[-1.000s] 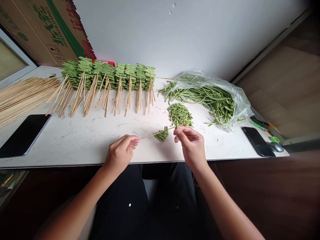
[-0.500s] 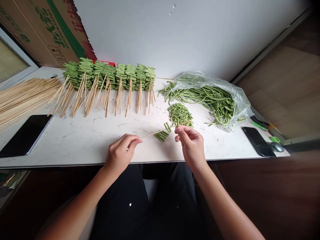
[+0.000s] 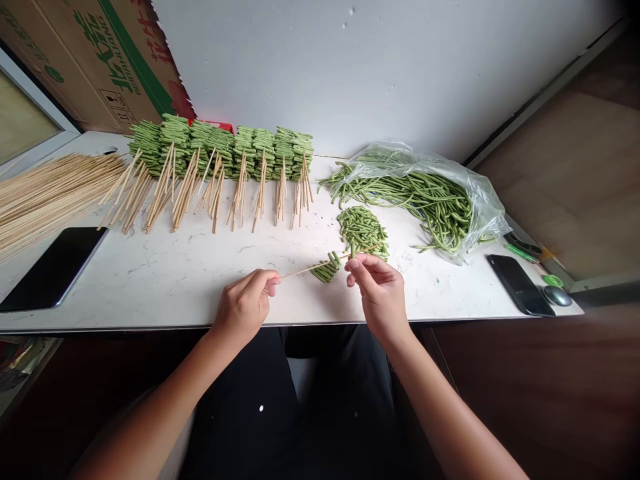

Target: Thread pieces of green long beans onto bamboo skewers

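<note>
Right now our left fingertips (image 3: 270,283) pinch the bamboo skewer (image 3: 305,269) near its end, while our right fingers (image 3: 361,263) close on a cut bean (image 3: 352,249) at the far end. Threaded beans (image 3: 327,267) sit mid-skewer, above the white marble-patterned table (image 3: 165,280), near a heap of cut beans (image 3: 363,230).

Bright diffuse light; soft shadow under fingers (image 3: 361,265); edges warped, dim.

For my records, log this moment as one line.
Left hand: pinches bamboo skewer | right hand: pinches skewer near tip | threaded on it: cut long beans
</note>
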The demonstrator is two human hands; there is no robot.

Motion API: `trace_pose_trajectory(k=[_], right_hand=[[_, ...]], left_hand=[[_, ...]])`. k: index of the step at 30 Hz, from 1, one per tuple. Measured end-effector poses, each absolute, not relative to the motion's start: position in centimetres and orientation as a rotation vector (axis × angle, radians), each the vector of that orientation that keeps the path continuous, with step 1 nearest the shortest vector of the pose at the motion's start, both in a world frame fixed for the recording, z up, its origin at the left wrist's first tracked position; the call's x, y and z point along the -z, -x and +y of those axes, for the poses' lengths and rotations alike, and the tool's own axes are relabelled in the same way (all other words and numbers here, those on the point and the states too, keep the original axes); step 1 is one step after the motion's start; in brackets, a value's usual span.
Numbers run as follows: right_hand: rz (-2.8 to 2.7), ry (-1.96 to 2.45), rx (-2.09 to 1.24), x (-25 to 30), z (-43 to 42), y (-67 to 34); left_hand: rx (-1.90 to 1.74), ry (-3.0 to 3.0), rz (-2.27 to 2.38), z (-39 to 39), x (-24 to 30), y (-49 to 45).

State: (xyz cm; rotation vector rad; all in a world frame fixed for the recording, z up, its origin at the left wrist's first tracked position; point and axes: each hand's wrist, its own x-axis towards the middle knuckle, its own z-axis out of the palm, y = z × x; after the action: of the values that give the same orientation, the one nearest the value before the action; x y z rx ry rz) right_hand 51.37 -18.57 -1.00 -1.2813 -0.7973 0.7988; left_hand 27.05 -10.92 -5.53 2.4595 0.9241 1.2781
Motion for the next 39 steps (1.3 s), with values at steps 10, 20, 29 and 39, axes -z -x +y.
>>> trace_pose_trajectory(k=[10, 20, 29, 39], right_hand=[[-0.775, 1.333, -0.702, 1.1, -18.4, -52.1], [-0.807, 1.326, -0.723, 0.7, -18.6, -51.6], [-0.863, 1.296, -0.714, 0.2, -18.8, -51.3], [-0.861, 1.310, -0.706, 0.7, -18.5, -51.6]], left_hand=[[-1.336, -2.428, 0.940, -11.3, 4.6, -27.5], [-1.320, -2.464, 0.838, -11.1, 5.0, -27.3], [-1.266, -2.479, 0.896, -10.9, 5.4, -27.2], [-1.373, -2.458, 0.838, -11.2, 4.7, -27.4]])
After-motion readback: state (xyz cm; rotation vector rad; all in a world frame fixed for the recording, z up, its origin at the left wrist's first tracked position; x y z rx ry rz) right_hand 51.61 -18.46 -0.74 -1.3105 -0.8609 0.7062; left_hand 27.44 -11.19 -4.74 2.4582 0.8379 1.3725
